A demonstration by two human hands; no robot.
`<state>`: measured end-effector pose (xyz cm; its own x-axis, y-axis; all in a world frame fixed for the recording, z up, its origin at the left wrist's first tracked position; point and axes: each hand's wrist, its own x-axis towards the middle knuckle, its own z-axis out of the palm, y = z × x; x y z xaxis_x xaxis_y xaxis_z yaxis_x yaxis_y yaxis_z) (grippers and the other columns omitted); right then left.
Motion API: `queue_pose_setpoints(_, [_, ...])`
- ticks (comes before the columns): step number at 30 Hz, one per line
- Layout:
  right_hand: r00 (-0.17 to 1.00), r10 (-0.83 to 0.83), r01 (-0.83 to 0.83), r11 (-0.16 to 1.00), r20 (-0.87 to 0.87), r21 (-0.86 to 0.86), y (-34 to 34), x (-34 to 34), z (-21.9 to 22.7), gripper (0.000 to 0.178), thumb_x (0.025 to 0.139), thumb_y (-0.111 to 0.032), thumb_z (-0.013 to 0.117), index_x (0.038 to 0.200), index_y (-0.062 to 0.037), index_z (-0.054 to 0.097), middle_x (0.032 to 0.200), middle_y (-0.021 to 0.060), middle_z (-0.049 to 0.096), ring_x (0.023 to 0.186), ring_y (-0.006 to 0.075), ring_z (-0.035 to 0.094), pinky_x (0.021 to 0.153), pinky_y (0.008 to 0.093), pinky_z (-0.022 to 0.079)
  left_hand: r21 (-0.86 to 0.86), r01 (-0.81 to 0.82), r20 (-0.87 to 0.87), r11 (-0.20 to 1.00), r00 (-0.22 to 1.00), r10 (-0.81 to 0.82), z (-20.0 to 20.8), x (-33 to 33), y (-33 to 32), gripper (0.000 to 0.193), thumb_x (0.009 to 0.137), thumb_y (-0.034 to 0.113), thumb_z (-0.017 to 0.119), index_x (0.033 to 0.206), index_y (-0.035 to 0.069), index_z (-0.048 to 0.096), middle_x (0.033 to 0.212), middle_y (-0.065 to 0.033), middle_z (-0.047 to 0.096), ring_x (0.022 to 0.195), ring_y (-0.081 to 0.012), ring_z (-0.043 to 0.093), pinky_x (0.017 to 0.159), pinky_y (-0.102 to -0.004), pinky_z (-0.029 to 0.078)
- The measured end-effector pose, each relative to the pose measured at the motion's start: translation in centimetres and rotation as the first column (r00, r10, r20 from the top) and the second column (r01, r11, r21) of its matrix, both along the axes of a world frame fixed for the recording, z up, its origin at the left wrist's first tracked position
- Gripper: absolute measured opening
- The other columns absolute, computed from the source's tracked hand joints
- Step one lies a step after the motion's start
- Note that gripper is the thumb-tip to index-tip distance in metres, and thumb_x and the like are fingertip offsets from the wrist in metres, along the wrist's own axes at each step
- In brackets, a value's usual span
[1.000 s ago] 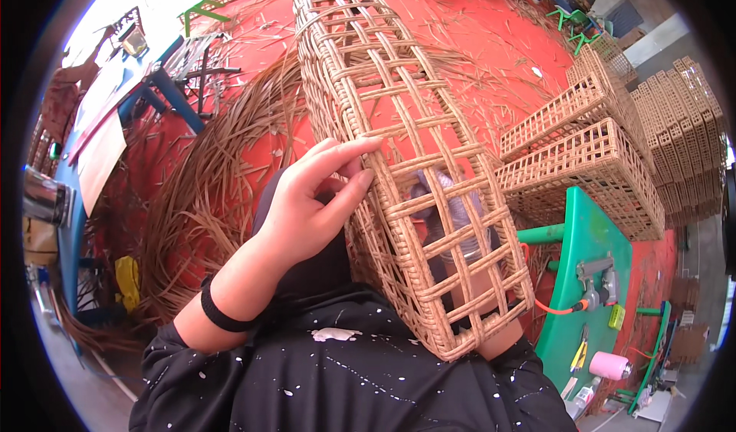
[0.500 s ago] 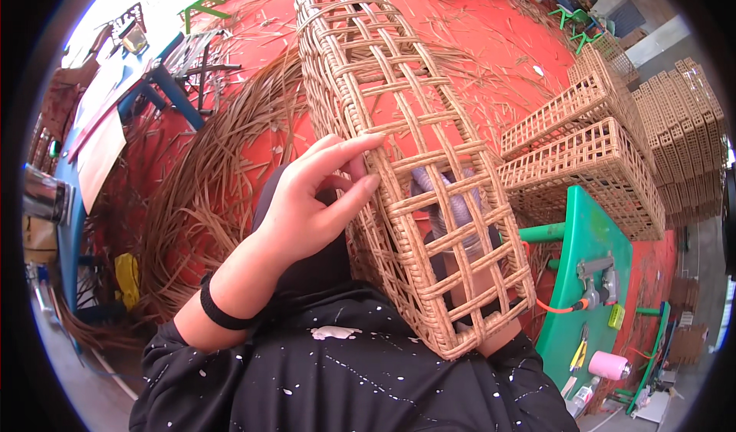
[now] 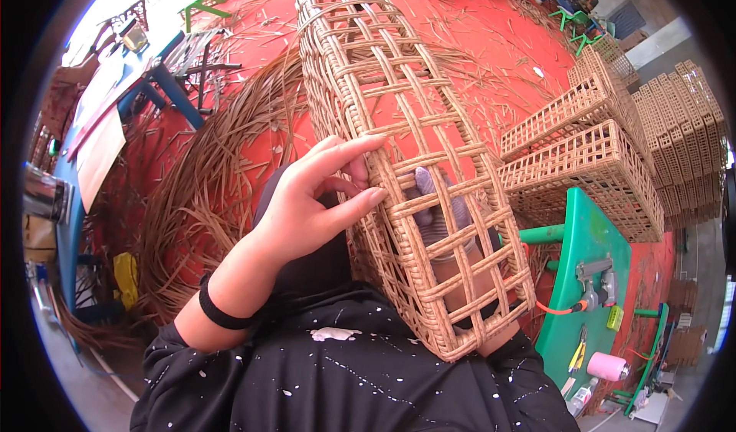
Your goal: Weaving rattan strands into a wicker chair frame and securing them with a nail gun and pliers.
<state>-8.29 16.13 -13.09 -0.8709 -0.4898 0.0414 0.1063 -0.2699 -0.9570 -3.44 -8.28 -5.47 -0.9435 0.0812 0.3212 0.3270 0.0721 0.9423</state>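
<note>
A long woven basket [image 3: 415, 279] of tan wicker strands leans across my lap, its open lattice side turned up toward me. My bare left hand [image 3: 318, 190], with a black band at the wrist, grips the basket's braided edge between thumb and fingers. Inside the basket is my right hand [image 3: 460, 211] in a pale purple-grey glove, seen only through the gaps. One gloved finger points up toward the edge that my left hand holds. Strands cover the rest of its fingers, so what they touch cannot be made out.
To my right stands a green stool [image 3: 566, 271] bearing a metal air tool [image 3: 602, 269] on an orange hose, yellow-handled snips [image 3: 577, 353] and a pink spool [image 3: 608, 367]. Finished baskets [image 3: 583, 164] are stacked beyond. Loose brown strands [image 3: 203, 179] litter the red floor; a blue table [image 3: 69, 225] is left.
My gloved right hand has shifted up and left inside the basket, toward the braided edge. My left hand and the basket stay nearly where they were.
</note>
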Motion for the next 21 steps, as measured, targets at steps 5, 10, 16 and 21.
queue_pose_setpoints(5, [1.0,-0.001,0.001,1.0,-0.01,0.002,0.1,0.2,0.2,0.019,0.091,-0.018,0.059,0.103,-0.0024,0.061,0.087,0.0078,0.062,0.076,0.0165,0.062,0.067,0.0282,0.052,0.08,-0.018,-0.009,0.997,1.0,0.019,-0.1,0.2,0.5,0.047,0.082,0.002,0.069,0.127,0.003,0.053,0.091,-0.0017,0.05,0.083,-0.0069,0.052,0.07,-0.0199,0.05])
queue_pose_setpoints(10, [1.0,-0.008,0.008,1.0,-0.015,0.007,0.2,0.5,0.3,0.019,0.091,-0.018,0.059,0.103,-0.0023,0.061,0.087,0.0079,0.062,0.076,0.0166,0.062,0.067,0.0282,0.052,0.092,-0.12,0.17,0.989,0.98,0.103,-0.4,1.7,1.0,0.012,0.09,0.006,0.063,0.091,0.001,0.052,0.076,-0.0003,0.055,0.067,-0.0058,0.057,0.058,-0.0187,0.045])
queue_pose_setpoints(16, [1.0,-0.012,0.013,0.999,-0.017,0.032,0.3,1.1,0.2,0.019,0.092,-0.017,0.059,0.103,-0.0022,0.061,0.087,0.008,0.061,0.077,0.0167,0.061,0.067,0.0283,0.052,0.272,-0.043,0.307,0.961,0.951,-0.044,0.3,1.1,1.5,0.021,0.093,0.015,0.06,0.077,0.002,0.056,0.061,0.0024,0.053,0.054,-0.004,0.052,0.05,-0.0197,0.042])
queue_pose_setpoints(21, [0.999,-0.019,0.021,0.997,-0.034,0.077,0.9,1.5,0.4,0.019,0.092,-0.017,0.058,0.103,-0.0021,0.061,0.087,0.0081,0.061,0.077,0.0168,0.061,0.067,0.0283,0.051,0.522,-0.151,0.338,0.839,0.94,-0.041,0.4,1.5,0.0,0.022,0.093,0.01,0.053,0.072,0.003,0.053,0.058,-0.0007,0.048,0.047,-0.0108,0.046,0.047,-0.0238,0.039])
